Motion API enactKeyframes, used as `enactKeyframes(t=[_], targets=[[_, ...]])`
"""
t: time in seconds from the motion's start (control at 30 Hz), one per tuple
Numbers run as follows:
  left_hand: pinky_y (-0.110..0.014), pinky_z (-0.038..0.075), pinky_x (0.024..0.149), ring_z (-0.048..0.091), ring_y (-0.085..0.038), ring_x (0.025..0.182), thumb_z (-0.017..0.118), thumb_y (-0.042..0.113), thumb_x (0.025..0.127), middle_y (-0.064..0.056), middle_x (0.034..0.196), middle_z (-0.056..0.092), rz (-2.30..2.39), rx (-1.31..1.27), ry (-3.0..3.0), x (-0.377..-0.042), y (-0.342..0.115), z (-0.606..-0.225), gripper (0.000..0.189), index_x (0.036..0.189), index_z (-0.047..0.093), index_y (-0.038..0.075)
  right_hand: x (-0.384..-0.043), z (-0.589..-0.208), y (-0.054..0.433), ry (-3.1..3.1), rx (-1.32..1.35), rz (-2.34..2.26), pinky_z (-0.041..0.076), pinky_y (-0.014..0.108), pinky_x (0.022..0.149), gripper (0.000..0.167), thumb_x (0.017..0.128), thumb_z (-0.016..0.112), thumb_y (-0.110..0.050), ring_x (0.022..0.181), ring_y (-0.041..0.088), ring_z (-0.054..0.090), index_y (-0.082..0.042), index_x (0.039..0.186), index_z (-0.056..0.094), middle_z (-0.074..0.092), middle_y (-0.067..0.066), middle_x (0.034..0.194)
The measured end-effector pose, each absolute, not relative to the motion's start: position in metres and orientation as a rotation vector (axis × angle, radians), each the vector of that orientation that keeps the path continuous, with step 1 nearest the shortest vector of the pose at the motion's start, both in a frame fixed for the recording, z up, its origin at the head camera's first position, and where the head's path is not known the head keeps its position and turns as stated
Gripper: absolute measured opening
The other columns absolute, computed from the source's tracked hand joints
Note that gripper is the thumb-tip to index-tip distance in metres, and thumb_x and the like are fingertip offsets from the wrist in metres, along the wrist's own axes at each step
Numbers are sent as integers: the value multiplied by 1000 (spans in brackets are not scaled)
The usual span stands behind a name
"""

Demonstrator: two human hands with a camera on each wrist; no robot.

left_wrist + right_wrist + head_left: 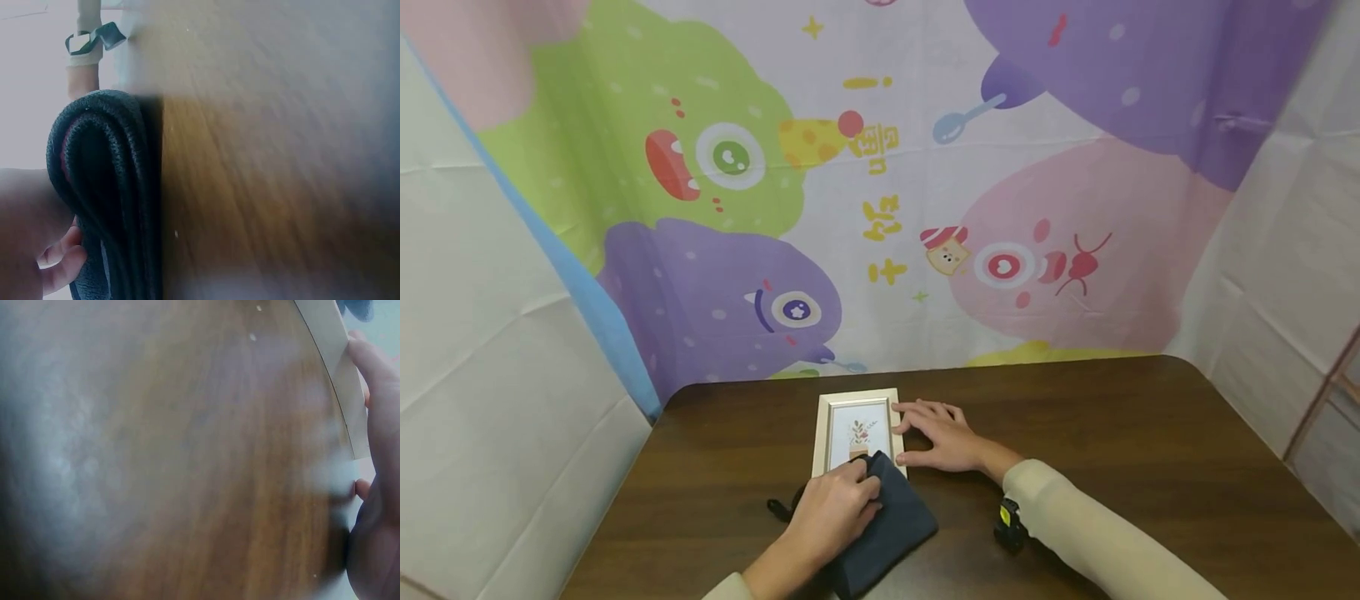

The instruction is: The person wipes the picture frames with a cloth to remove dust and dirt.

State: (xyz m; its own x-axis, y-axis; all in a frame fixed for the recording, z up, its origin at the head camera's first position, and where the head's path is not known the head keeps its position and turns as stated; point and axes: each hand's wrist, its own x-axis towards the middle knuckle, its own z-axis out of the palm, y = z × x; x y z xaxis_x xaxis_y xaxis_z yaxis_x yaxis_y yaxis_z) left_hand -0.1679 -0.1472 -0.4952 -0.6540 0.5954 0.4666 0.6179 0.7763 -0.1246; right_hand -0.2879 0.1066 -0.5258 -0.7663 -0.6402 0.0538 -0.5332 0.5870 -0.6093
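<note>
A picture frame [822, 433] with a pale rim and a plant print lies face up on the table. My left hand [838, 508] has its fingers curled on a dark blue-grey folded cloth [891, 525], whose upper corner covers the frame's lower part. Thick folded layers of this cloth show in the left wrist view, beside the left fingers [65, 262]. My right hand [947, 437] touches the frame's right edge with fingers and thumb spread along it. In the right wrist view, its fingers [375, 369] rest against the frame's pale side [347, 387].
A black cord loop [780, 507] sticks out left of the left hand. The dark wooden table [1112, 442] extends to both sides. A cartoon-printed curtain [895, 317] hangs behind it, with pale cloth walls [497, 350] at the sides.
</note>
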Motion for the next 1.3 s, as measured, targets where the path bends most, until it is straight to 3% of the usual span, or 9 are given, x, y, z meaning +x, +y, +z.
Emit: enactKeyframes(t=[0.33, 0.6, 1.0, 1.27, 1.3], targets=[[-25, 53, 57, 66, -8, 71, 104, 30, 80, 6, 83, 63, -37, -906, -2484, -169, -135, -495, 30, 86, 77, 21, -289, -530, 109, 2637, -1047, -991, 17, 83, 126, 38, 107, 70, -61, 171, 54, 26, -32, 131, 70, 40, 4, 184], [-24, 53, 57, 66, -7, 71, 103, 30, 81, 6, 83, 63, -63, -904, -2511, -169, -138, -497, 29, 87, 77, 21, -287, -528, 109, 2634, -994, -938, 15, 81, 130, 33, 108, 74, -50, 175, 48, 22, -30, 134, 69, 37, 1, 186], [-18, 47, 54, 61, -4, 65, 104, 24, 80, 7, 82, 62, -207, -898, -2565, -168, -170, -495, 29, 86, 75, 23, -288, -526, 107, 2646, -989, -934, 15, 80, 131, 33, 107, 74, -51, 176, 46, 23, -31, 133, 69, 38, -3, 185], [-20, 46, 54, 61, -4, 64, 105, 20, 77, 8, 83, 60, -337, -922, -2551, -173, -203, -495, 34, 85, 72, 23, -288, -527, 106, 2659, -992, -919, 17, 80, 130, 35, 106, 75, -54, 175, 46, 25, -32, 133, 69, 38, -4, 185], [-22, 45, 53, 60, -3, 64, 104, 22, 80, 8, 83, 60, -351, -942, -2525, -176, -209, -500, 32, 85, 72, 23, -289, -528, 106, 2660, -993, -918, 17, 79, 130, 35, 106, 75, -54, 175, 46, 25, -32, 133, 69, 38, -4, 185]])
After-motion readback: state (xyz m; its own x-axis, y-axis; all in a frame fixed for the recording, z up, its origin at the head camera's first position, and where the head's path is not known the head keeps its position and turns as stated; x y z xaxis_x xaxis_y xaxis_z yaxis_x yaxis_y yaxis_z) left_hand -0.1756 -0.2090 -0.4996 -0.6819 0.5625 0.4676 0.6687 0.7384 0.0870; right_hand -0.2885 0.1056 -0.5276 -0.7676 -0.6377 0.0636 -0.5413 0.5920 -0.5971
